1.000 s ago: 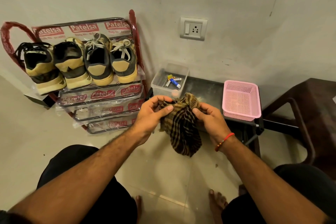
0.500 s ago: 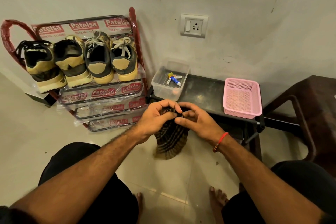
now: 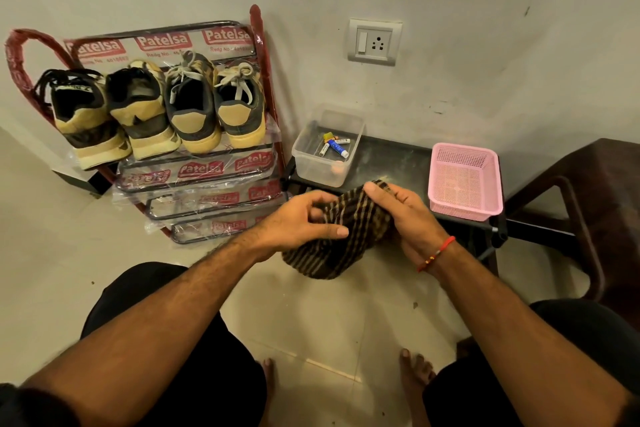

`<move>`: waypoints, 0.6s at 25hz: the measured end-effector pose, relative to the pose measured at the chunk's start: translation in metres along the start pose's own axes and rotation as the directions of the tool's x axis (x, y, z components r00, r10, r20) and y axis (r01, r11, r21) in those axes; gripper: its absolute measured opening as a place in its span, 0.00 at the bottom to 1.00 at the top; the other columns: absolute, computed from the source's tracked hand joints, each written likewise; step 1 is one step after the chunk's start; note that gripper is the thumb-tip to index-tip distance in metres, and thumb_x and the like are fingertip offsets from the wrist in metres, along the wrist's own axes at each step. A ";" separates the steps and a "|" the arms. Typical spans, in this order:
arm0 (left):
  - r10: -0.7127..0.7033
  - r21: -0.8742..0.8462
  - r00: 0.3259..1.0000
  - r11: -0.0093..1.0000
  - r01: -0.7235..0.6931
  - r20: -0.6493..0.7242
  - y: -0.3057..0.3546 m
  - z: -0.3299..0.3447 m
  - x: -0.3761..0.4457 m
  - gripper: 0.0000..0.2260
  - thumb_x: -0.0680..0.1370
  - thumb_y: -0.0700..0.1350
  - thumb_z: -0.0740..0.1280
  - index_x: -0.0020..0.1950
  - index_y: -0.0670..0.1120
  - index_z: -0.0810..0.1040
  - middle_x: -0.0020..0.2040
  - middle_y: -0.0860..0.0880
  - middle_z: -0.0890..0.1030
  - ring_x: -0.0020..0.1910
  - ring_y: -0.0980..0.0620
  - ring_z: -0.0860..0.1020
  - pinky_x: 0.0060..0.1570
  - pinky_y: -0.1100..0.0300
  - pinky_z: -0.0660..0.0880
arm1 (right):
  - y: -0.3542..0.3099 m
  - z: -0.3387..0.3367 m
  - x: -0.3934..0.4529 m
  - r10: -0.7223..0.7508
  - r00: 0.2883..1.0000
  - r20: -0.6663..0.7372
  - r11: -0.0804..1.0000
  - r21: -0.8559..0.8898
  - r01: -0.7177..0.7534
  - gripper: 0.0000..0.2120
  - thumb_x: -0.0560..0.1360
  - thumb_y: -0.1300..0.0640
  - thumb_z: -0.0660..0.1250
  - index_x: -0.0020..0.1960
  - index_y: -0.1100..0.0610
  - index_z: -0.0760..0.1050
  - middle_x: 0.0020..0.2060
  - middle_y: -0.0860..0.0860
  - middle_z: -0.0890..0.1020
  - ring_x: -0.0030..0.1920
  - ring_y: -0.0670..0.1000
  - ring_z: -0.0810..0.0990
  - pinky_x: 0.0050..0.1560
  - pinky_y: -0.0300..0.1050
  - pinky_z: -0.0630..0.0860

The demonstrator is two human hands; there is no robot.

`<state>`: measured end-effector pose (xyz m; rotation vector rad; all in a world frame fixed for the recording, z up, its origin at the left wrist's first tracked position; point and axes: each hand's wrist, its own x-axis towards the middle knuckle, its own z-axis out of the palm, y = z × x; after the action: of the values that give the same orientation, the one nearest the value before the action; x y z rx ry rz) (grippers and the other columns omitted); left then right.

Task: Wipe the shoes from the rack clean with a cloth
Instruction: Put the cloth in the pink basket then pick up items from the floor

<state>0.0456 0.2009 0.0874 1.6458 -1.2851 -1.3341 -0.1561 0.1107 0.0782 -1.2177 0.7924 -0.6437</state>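
Four shoes (image 3: 152,111) on rack (image 3: 194,170) top shelf; clear tub (image 3: 325,149), pink basket (image 3: 464,180) on table (image 3: 391,163). Left hand (image 3: 301,222) and right hand (image 3: 405,215) both pinch striped cloth (image 3: 346,232) over floor.

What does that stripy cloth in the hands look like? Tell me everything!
The cloth is dark brown with thin pale stripes and looks soft and woven. It is bunched up, not spread flat, and held in the air above the floor, in front of the low dark table. The left hand grips one side and the right hand wraps around the other. Its lower part droops down in a rounded fold.
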 end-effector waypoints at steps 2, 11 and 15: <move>0.039 0.091 0.999 0.995 -0.038 -0.010 0.000 -0.004 0.000 0.13 0.74 0.49 0.77 0.56 0.47 0.82 0.46 0.48 0.86 0.48 0.55 0.85 0.49 0.55 0.80 | -0.007 -0.004 -0.001 0.029 1.000 -0.012 1.000 -0.012 -0.029 0.18 0.76 0.50 0.70 0.54 0.66 0.79 0.49 0.60 0.84 0.49 0.57 0.83 0.52 0.52 0.79; 0.044 -0.539 0.997 0.839 -0.075 -0.070 0.020 0.009 -0.015 0.17 0.74 0.46 0.70 0.62 0.46 0.78 0.57 0.48 0.86 0.59 0.50 0.83 0.61 0.54 0.78 | -0.020 -0.008 -0.007 0.108 0.986 0.124 0.882 0.446 -0.153 0.25 0.78 0.45 0.66 0.66 0.63 0.76 0.59 0.61 0.82 0.60 0.59 0.80 0.62 0.55 0.77; -0.141 -0.820 0.979 0.571 -0.039 -0.145 0.020 0.013 -0.007 0.16 0.81 0.44 0.66 0.68 0.42 0.77 0.62 0.42 0.83 0.60 0.46 0.83 0.62 0.49 0.79 | 0.008 0.010 -0.012 0.326 0.891 0.316 0.776 0.449 -0.443 0.35 0.77 0.31 0.58 0.69 0.58 0.75 0.62 0.59 0.81 0.59 0.58 0.81 0.59 0.57 0.77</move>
<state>0.0271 0.2026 0.1046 1.0770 -0.3391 -1.4391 -0.1542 0.1274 0.0745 -0.5914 0.6030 -0.3315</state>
